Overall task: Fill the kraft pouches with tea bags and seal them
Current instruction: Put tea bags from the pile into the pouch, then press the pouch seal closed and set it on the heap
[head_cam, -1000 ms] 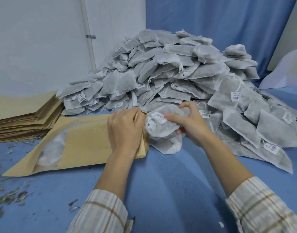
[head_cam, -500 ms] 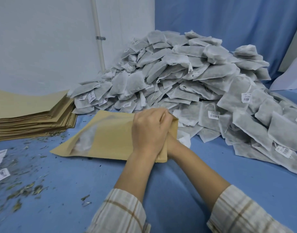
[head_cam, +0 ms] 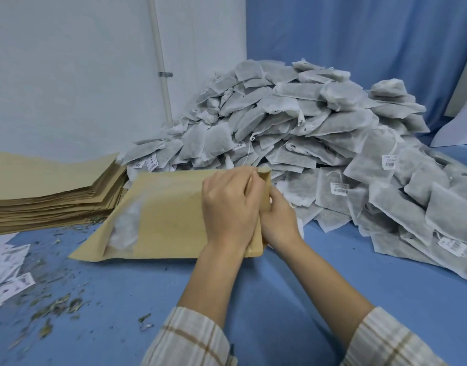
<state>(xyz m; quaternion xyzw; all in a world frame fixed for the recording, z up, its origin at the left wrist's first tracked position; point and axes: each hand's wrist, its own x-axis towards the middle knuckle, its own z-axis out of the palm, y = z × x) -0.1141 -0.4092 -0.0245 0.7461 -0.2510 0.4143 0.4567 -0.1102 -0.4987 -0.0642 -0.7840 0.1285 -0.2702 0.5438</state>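
Nearest: two forearms in cream plaid sleeves reaching over the blue table surface (head_cam: 293, 291). Left hand (head_cam: 228, 207), fingers curled over the open right-hand end of the flat tan kraft paper pouch with a clear window (head_cam: 171, 207), gripping its upper lip. Right hand (head_cam: 279, 217), just behind that mouth and touching it; its fingertips are hidden by the paper, so whether they grasp a bag inside cannot be told. Pouch: lies flat on the table, mouth toward the pile, window at its far left end showing pale contents (at least some bags are in, by the look of it). Progress, as a judgement: this pouch is in filling, unsealed; sealing remains. Left foreground: scattered dry green tea crumbs (head_cam: 55, 307) and loose white printed paper labels (head_cam: 7, 270), clear of the working line. Left, middle distance: stack of flat empty tan kraft pouches (head_cam: 50, 202), many unfilled. Right and beyond: large heap of grey-white non-woven tea bags with strings and tags (head_cam: 319, 133), touching the pouch's far edge; stock is plentiful. Furthest: white wall panel (head_cam: 68, 75) and blue curtain (head_cam: 359, 35).
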